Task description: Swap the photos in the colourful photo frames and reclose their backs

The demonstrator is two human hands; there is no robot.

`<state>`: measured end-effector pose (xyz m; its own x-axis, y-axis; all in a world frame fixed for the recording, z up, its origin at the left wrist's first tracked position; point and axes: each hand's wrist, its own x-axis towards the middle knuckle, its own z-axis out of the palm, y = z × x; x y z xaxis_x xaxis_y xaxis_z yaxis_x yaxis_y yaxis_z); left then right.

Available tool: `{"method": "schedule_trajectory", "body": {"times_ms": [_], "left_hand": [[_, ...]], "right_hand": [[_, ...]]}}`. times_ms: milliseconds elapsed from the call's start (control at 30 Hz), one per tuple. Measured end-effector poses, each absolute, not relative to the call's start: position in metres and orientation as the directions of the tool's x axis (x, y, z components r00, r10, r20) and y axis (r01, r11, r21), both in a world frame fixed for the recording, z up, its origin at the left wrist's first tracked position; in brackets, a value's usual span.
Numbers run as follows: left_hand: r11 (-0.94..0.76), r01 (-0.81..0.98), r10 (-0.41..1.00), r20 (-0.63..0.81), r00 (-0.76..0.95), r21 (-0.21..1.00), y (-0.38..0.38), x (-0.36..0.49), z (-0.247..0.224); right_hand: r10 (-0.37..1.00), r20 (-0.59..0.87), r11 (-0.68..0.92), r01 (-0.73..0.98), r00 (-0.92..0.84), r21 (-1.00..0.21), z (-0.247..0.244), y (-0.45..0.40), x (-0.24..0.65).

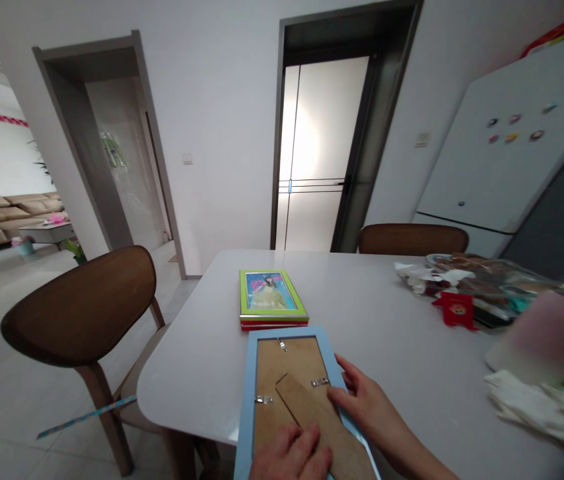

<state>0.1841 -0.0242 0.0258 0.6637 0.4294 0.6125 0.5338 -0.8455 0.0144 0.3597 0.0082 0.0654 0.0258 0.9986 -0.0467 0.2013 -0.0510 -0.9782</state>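
A light blue picture frame point(251, 407) is face down at the near edge of the table, its brown backing board point(292, 353) facing up. Metal clips sit along the board's edges, and a brown easel stand point(307, 407) lies across it. My right hand point(362, 400) is closed on the frame's right edge, thumb over the back. Low in the picture, the curled fingers of my left hand point(292, 455) press on the lower part of the back; the rest of that hand is cut off. Just beyond lies a green picture frame point(273, 293) with a figure's picture, stacked on a red frame point(272, 327).
The white table point(362, 300) has rounded corners. On its right are a red packet point(457, 310), plastic bags, a pinkish translucent container point(527, 333) and a white cloth point(542, 407). Brown chairs point(87, 307) stand at the left and far side, with a fridge point(492, 153) behind.
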Motion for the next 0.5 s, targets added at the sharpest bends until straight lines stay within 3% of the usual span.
{"method": "schedule_trajectory", "body": {"times_ms": [100, 200, 267, 367, 500], "left_hand": [[-0.849, 0.524, 0.467, 0.570, 0.676, 0.073, -0.023, 0.183, 0.024], [-0.840, 0.487, 0.539, 0.473, 0.697, 0.240, -0.020, 0.172, 0.030], [-0.743, 0.553, 0.669, 0.414, 0.617, 0.377, -0.015, 0.160, 0.036], [-0.468, 0.692, 0.883, 0.330, 0.334, 0.550, -0.001, 0.143, 0.039], [-0.278, 0.662, 0.960, 0.220, 0.172, 0.696, 0.014, 0.133, 0.034]], "right_hand": [[0.991, 0.084, 0.015, 0.554, 0.101, -0.833, 0.046, 0.015, 0.365], [0.986, 0.153, 0.044, 0.775, 0.068, -0.630, 0.038, 0.014, 0.369], [0.987, 0.159, 0.071, 0.836, 0.019, -0.544, 0.038, 0.014, 0.370], [0.983, 0.177, 0.129, 0.865, -0.047, -0.486, 0.042, 0.016, 0.369], [0.982, 0.176, 0.145, 0.872, -0.068, -0.467, 0.042, 0.026, 0.363]]}}
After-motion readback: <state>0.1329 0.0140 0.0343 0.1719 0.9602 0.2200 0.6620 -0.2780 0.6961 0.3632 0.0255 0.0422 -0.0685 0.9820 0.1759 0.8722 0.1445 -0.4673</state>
